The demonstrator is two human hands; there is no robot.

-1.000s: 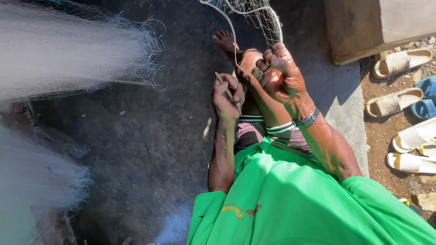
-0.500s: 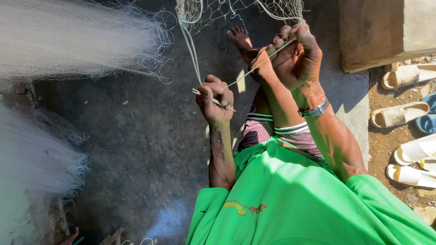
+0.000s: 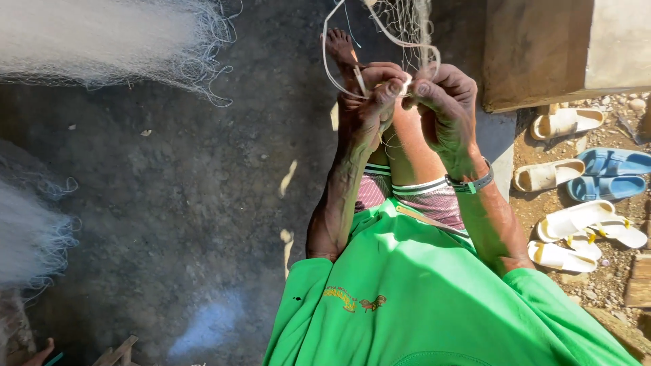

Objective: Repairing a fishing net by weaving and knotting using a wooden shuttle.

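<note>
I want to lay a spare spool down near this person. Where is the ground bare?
Bare dark floor lies between the heaped net and the left hand. Crowded: sandals on the right, cord at both hands, right hand included.

net (image 3: 400,20) cut off by top edge
</note>
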